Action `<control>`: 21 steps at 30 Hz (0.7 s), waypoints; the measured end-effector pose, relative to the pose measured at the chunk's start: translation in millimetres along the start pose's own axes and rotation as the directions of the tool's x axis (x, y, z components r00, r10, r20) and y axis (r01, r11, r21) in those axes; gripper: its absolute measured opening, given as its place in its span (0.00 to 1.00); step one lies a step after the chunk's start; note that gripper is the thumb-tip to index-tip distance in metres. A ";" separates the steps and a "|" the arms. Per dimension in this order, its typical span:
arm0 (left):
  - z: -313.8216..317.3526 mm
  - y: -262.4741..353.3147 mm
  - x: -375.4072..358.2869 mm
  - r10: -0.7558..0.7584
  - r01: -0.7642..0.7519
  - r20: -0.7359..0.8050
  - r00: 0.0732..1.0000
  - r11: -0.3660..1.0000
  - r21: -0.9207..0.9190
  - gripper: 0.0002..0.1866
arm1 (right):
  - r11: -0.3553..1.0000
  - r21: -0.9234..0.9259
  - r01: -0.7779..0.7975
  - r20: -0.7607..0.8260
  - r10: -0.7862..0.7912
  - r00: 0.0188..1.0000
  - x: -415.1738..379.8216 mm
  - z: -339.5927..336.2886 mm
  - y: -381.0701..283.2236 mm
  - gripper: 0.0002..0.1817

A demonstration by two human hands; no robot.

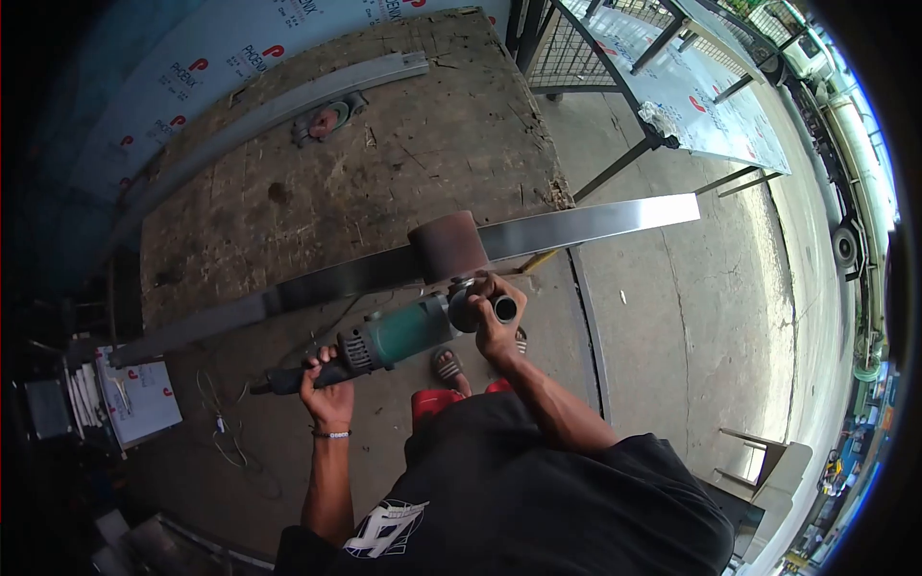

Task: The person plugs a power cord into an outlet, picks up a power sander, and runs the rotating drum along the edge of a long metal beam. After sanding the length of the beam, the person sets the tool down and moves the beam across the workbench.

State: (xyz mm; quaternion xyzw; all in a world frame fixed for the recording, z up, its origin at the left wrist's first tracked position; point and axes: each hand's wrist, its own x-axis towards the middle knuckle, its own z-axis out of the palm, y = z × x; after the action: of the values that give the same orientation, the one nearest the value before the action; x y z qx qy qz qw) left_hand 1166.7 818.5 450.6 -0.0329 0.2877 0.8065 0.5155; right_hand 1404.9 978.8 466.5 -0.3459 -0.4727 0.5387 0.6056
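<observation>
Both of my hands hold a green drum sander [408,331]. My left hand [327,392] is wrapped round its black rear handle, close to the power cord end. My right hand [497,317] grips the tubular front handle, whose round open end shows beside the fingers. The reddish-brown abrasive drum [449,244] lies over a long shiny metal bar [591,223]; firm contact cannot be judged from above. This bar runs along the near edge of the table, its right end reaching past the corner.
The worn wooden table [288,211] carries a second metal bar [375,72] and a small disc grinder [328,120]. A cable [226,432] trails on the floor at left. A film-covered table [701,86] stands at upper right, and a truck [845,221] is outside.
</observation>
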 end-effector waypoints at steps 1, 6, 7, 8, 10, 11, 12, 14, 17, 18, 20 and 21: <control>-3.2 9.2 -0.5 0.015 -0.015 -0.013 1.000 1.000 0.009 0.06 | 0.999 0.014 -0.029 0.008 0.029 1.000 -2.9 9.5 -1.2 0.14; 3.4 -5.7 3.1 -0.018 0.017 0.030 0.999 0.999 0.032 0.06 | 0.998 0.009 -0.061 0.003 0.061 0.998 -1.1 -13.6 -0.9 0.13; 7.4 -19.7 5.3 -0.029 0.028 0.036 0.999 0.999 0.023 0.06 | 0.999 -0.021 -0.027 -0.021 0.027 0.999 1.7 -31.4 -1.4 0.14; 13.1 -37.5 9.3 -0.051 0.049 0.060 0.997 0.998 0.028 0.06 | 0.998 -0.055 0.011 -0.046 -0.013 0.999 7.0 -49.8 -3.1 0.14; 28.9 -84.3 16.7 -0.104 0.102 0.100 0.989 0.994 0.026 0.07 | 0.997 -0.075 0.032 -0.105 -0.040 0.994 21.2 -90.5 -15.2 0.15; 38.5 -111.9 20.3 -0.130 0.128 0.117 0.985 0.992 0.021 0.07 | 0.994 -0.097 0.046 -0.149 -0.060 0.987 29.4 -118.8 -16.5 0.15; 48.8 -138.8 22.1 -0.151 0.150 0.130 0.980 0.988 0.020 0.07 | 0.992 -0.114 0.056 -0.192 -0.077 0.978 37.4 -145.7 -21.0 0.15; 69.8 -199.9 25.3 -0.190 0.194 0.159 0.969 0.981 -0.013 0.08 | 1.000 0.004 0.021 -0.236 -0.020 0.971 59.8 -193.4 -50.5 0.14; 109.4 -291.5 22.8 -0.232 0.238 0.180 0.956 0.971 -0.014 0.09 | 0.979 0.083 0.187 -0.270 -0.159 0.950 92.8 -282.7 -69.5 0.12; 123.1 -317.4 20.3 -0.245 0.247 0.173 0.954 0.969 0.007 0.09 | 0.969 0.120 0.218 -0.245 -0.184 0.952 103.7 -312.2 -75.3 0.12; 148.9 -361.9 13.4 -0.284 0.288 0.161 0.945 0.957 -0.006 0.09 | 0.977 0.096 0.191 -0.245 -0.163 0.956 122.3 -360.7 -86.9 0.14; 155.7 -380.4 13.0 -0.284 0.293 0.193 0.939 0.956 -0.020 0.08 | 0.978 0.087 0.192 -0.241 -0.166 0.956 131.4 -377.4 -92.6 0.14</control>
State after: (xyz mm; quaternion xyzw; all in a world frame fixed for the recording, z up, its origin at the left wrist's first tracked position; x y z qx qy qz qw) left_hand 1522.0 1021.9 412.1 -0.0109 0.2102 0.7285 0.6519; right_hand 1788.2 1124.9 460.3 -0.3285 -0.3976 0.4625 0.7212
